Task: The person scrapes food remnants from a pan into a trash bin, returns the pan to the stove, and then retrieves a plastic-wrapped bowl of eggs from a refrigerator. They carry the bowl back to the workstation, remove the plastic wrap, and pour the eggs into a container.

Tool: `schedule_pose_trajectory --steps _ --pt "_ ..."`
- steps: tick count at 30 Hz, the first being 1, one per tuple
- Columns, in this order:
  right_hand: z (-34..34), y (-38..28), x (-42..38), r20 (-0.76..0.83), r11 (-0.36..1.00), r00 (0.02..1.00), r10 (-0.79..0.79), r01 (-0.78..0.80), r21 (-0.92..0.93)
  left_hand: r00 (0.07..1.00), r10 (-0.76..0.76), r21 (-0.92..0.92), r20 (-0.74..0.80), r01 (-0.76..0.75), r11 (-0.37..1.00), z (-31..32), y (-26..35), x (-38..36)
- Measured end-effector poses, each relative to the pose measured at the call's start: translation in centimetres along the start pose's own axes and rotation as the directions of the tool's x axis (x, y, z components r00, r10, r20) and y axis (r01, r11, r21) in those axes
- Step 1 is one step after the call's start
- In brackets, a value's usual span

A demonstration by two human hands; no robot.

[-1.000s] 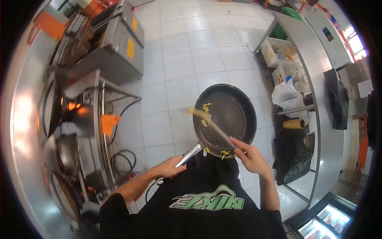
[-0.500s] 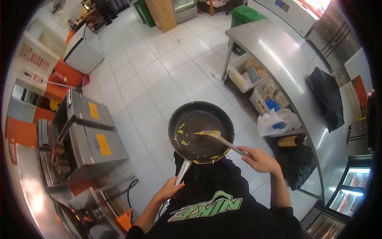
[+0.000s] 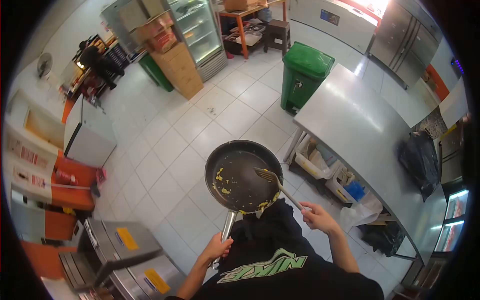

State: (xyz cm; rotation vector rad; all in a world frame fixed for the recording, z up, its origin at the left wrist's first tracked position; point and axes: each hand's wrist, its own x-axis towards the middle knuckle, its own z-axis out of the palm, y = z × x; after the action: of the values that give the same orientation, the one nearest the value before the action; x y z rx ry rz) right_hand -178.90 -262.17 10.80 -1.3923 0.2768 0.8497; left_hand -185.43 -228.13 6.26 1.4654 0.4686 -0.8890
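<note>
A black frying pan is held out in front of my body over the tiled floor. My left hand is wrapped round its metal handle. Bits of yellow egg cling to the pan's left side and its near right edge. In my right hand is the shaft of a slotted spatula. The spatula's blade lies over the right half of the pan, with its shaft crossing the rim.
A steel table stands to my right, with plastic bins beneath and a black bag on top. Ahead are a green trash bin and stacked cardboard boxes. Steel appliances stand at left. A person is far left.
The view has lifted and shifted, showing more of the room ahead. The spatula's blade has moved toward the pan's right side and turned, its slots now visible. Both holds are unchanged.
</note>
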Motion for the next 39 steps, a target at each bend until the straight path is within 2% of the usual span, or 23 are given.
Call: schedule_pose_trajectory --steps 1,3,6,8,9,11,12,13,15,16,17,19,21,23,25,27,29,30,32,33,35,37,39 --pt "-0.2 -1.5 0.9 -0.057 0.998 0.998 -0.011 0.014 0.062 1.0 -0.006 0.017 0.011 0.006 1.0 -1.5 2.5 1.7" --pt "-0.8 -3.4 3.4 -0.124 0.989 0.992 -0.018 0.035 0.142 0.994 -0.028 -0.076 0.102 0.036 0.996 -4.4 7.6 5.2" --pt "-4.0 -5.8 7.7 -0.188 0.96 0.98 -0.066 0.114 0.257 0.984 -0.074 -0.021 0.163 0.079 0.997 -6.8 14.4 11.4" --pt "-6.1 -7.6 11.3 -0.252 0.963 0.954 -0.166 0.212 0.169 0.974 -0.115 0.022 0.197 0.113 0.993 -8.1 18.7 15.4" --pt "-7.0 -8.6 12.8 -0.288 0.963 0.946 -0.147 0.203 0.178 0.975 -0.116 0.094 0.192 0.1 0.991 -8.4 20.8 17.1" --pt "-9.1 -12.2 16.8 -0.262 0.96 0.943 -0.206 0.247 0.133 0.98 -0.073 0.218 0.184 0.032 0.975 -8.4 25.5 21.6" --pt "-13.4 -16.2 17.7 -0.212 0.956 0.939 -0.269 0.287 0.056 0.973 -0.12 0.133 0.199 0.095 0.987 -5.6 29.5 24.0" --pt "-14.9 -18.5 19.9 -0.227 0.952 0.93 -0.289 0.305 0.034 0.972 -0.094 0.134 0.216 0.066 0.989 -6.4 31.6 26.6" --pt "-14.6 -20.5 22.8 -0.284 0.97 0.934 -0.216 0.173 -0.168 0.961 -0.129 0.136 0.246 0.098 0.986 -9.1 34.1 27.8" --pt "-14.7 -23.9 24.1 -0.289 0.947 0.926 -0.245 0.165 -0.274 0.955 -0.164 0.175 0.247 0.123 0.977 -9.4 37.6 28.6" --pt "-15.0 -26.3 24.8 -0.301 0.945 0.919 -0.256 0.172 -0.278 0.954 -0.155 0.184 0.256 0.109 0.977 -10.0 39.9 29.9" --pt "-15.8 -27.6 24.7 -0.32 0.945 0.936 -0.146 0.036 -0.325 0.924 -0.245 0.245 0.294 0.175 0.954 -10.2 42.1 31.7" --pt "-18.5 -29.3 26.4 -0.333 0.954 0.938 -0.096 -0.009 -0.299 0.912 -0.28 0.314 0.3 0.183 0.932 -11.0 46.5 35.8" --pt "-19.5 -30.6 27.8 -0.343 0.962 0.939 -0.036 -0.061 -0.266 0.884 -0.263 0.398 0.386 0.098 0.912 -12.2 50.3 40.0" --pt "-19.7 -32.6 28.4 -0.424 0.946 0.906 -0.002 -0.135 -0.294 0.86 -0.261 0.41 0.438 0.067 0.91 -13.2 53.8 43.4" --pt "-19.2 -33.9 28.5 -0.478 0.958 0.878 0.035 -0.166 -0.234 0.822 -0.364 0.486 0.438 0.124 0.865 -13.2 56.1 45.4" --pt "-18.8 -34.7 29.7 -0.559 0.994 0.829 0.031 -0.085 -0.071 0.809 -0.395 0.53 0.436 0.124 0.839 -13.5 58.7 47.3" --pt "-18.9 -35.3 30.4 -0.572 0.995 0.82 0.012 -0.067 -0.075 0.779 -0.419 0.541 0.465 0.125 0.832 -13.5 60.0 48.6" --pt "-18.8 -36.1 31.5 -0.581 0.995 0.808 0.098 -0.076 0.062 0.712 -0.486 0.544 0.507 0.174 0.821 -13.6 62.8 50.6" --pt "-19.1 -36.7 31.7 -0.588 0.995 0.803 0.094 -0.069 0.066 0.71 -0.487 0.551 0.509 0.165 0.818 -13.5 63.7 51.6" --pt "-19.2 -38.2 31.5 -0.589 0.991 0.797 0.134 -0.117 0.066 0.615 -0.555 0.518 0.56 0.263 0.814 -13.8 64.7 53.2" --pt "-19.9 -39.2 31.2 -0.592 0.992 0.796 0.126 -0.105 0.071 0.598 -0.589 0.575 0.543 0.247 0.78 -13.1 66.2 54.4" --pt "-20.3 -41.8 30.9 -0.619 0.992 0.784 0.049 -0.111 -0.061 0.624 -0.577 0.62 0.527 0.182 0.763 -12.1 67.7 54.7"
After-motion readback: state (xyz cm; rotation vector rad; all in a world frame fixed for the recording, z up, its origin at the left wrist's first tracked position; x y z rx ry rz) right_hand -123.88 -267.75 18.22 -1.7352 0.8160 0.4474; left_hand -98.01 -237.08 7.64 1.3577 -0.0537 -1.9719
